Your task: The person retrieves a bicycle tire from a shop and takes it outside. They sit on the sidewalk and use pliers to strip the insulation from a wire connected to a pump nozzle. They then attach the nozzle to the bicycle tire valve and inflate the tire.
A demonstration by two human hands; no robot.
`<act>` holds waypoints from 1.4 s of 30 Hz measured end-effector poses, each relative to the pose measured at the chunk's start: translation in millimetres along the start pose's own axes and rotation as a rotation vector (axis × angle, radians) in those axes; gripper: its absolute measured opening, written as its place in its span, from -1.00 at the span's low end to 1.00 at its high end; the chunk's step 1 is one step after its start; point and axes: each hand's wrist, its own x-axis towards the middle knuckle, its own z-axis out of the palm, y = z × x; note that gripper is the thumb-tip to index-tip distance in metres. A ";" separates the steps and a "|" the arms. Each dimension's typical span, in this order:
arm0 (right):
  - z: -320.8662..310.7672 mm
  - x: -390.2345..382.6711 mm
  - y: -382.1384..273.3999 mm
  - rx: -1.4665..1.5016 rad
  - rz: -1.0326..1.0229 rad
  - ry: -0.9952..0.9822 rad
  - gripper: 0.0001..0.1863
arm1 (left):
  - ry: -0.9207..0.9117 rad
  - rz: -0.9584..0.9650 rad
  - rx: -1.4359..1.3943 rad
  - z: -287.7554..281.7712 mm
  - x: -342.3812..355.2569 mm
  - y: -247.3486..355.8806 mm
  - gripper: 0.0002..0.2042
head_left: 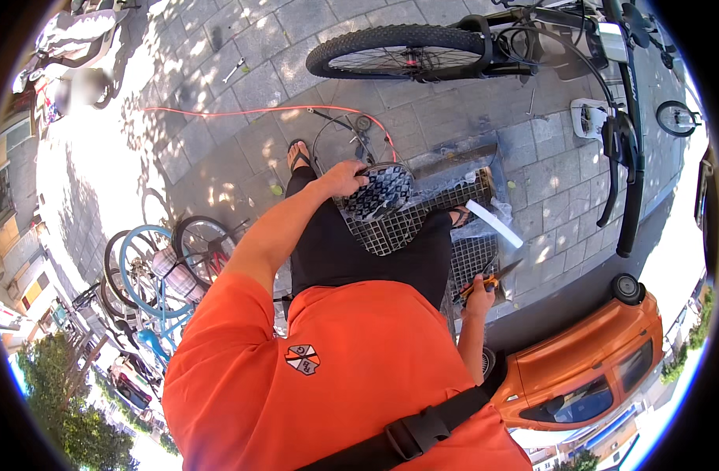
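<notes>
My left hand (345, 179) is closed on the rim of a round seat-like piece (383, 192) with a black-and-grey pattern, in front of my left knee. Its underside is hidden. Off to my right, my right hand (478, 295) grips orange-and-black-handled scissors (493, 280), their blades pointing away to the right. Clear plastic film (500, 210) lies by my right foot, partly under a long white strip (494, 224). Beneath and beside the round piece is a dark grid-like mat or crate (445, 200) between my legs.
A bicycle wheel (398, 53) lies across the far side. A pump gauge (364, 123) and an orange hose (257, 111) rest on the paving near my left foot. A wrench (234, 69) lies farther off. Parked bicycles (151, 267) stand left; an orange car (583, 361) is at right.
</notes>
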 end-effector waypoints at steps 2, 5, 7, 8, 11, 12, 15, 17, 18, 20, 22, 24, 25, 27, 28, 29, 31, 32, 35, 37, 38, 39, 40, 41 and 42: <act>30.4 -56.6 -10.3 -0.010 -0.017 0.056 -0.86 | 0.012 -0.041 -0.064 -32.7 -3.8 -15.6 -0.64; 90.3 -136.7 -13.0 -0.031 -0.012 0.091 -0.87 | -0.059 0.056 -0.089 -79.9 -13.6 -52.3 -0.62; 120.9 -176.8 -18.9 -0.044 -0.026 0.028 -0.89 | -0.114 0.030 -0.074 -107.3 -11.2 -77.1 -0.61; 135.6 -193.3 -25.8 -0.082 -0.033 0.003 -0.89 | -0.157 0.003 -0.049 -128.5 -22.1 -72.7 -0.61; 164.5 -222.3 -32.0 -0.099 -0.122 -0.064 -0.90 | -0.252 -0.053 0.018 -160.4 -40.4 -74.0 -0.61; 168.2 -222.9 -32.0 -0.096 -0.127 -0.094 -0.90 | -0.278 -0.068 0.038 -162.4 -41.4 -79.7 -0.61; 200.5 -223.6 -39.8 0.012 -0.088 -0.088 -0.89 | -0.244 0.031 0.294 -144.9 -33.0 -136.0 -0.60; 218.0 -217.7 -32.4 0.079 -0.069 -0.115 -0.87 | -0.345 -0.037 0.245 -150.6 -35.2 -130.9 -0.59; 226.0 -213.7 -27.2 0.096 -0.063 -0.132 -0.87 | -0.353 -0.015 0.352 -154.1 -37.5 -122.2 -0.60; 248.9 -203.3 -20.0 0.147 -0.050 -0.155 -0.86 | -0.464 -0.031 0.366 -154.5 -23.2 -125.9 -0.62; 270.7 -196.2 -5.9 0.185 -0.015 -0.128 -0.86 | -0.593 -0.042 0.369 -150.5 -5.2 -136.7 -0.64; 293.5 -191.5 8.9 0.214 0.047 -0.073 -0.85 | -0.724 -0.041 0.378 -143.3 14.5 -155.6 -0.64; 302.2 -182.1 19.0 0.207 0.054 -0.059 -0.85 | -0.774 -0.045 0.417 -127.4 26.1 -177.8 -0.63; 326.7 -175.0 46.1 0.213 0.076 -0.004 -0.84 | -0.901 -0.036 0.518 -99.2 47.9 -227.0 -0.60; 340.8 -169.5 55.7 0.213 0.118 0.037 -0.84 | -0.910 -0.096 0.534 -91.3 52.9 -237.2 -0.56; 352.5 -167.4 61.9 0.249 0.109 0.048 -0.84 | -0.960 -0.132 0.571 -80.9 52.8 -253.9 -0.56; 378.0 -159.0 74.9 0.321 0.081 0.067 -0.85 | -1.052 -0.199 0.646 -63.3 59.5 -286.9 -0.55; 387.4 -153.4 79.1 0.410 0.081 0.066 -0.86 | -1.084 -0.190 0.697 -61.1 59.9 -291.2 -0.56; 418.1 -125.7 83.1 0.625 0.104 0.051 -0.85 | -1.203 -0.156 0.864 -46.8 55.9 -317.9 -0.59; 437.6 -106.5 88.9 0.729 0.037 -0.027 -0.82 | -1.290 -0.127 0.981 -34.7 59.7 -346.9 -0.61; 447.9 -96.7 91.8 0.758 0.004 -0.050 -0.82 | -1.254 -0.007 1.043 -38.5 55.3 -355.3 -0.62; 457.4 -87.9 95.6 0.787 -0.031 -0.072 -0.81 | -1.352 0.023 1.056 -35.1 57.6 -360.9 -0.60; 467.2 -79.7 101.8 0.820 -0.055 -0.074 -0.80 | -1.448 0.045 1.075 -33.2 61.3 -368.3 -0.58; 474.4 -73.6 102.9 0.791 -0.080 -0.074 -0.80 | -1.546 0.066 1.098 -34.2 66.9 -376.1 -0.55; 479.1 -70.6 98.8 0.764 -0.105 -0.070 -0.80 | -1.596 0.067 1.140 -33.1 72.0 -383.0 -0.55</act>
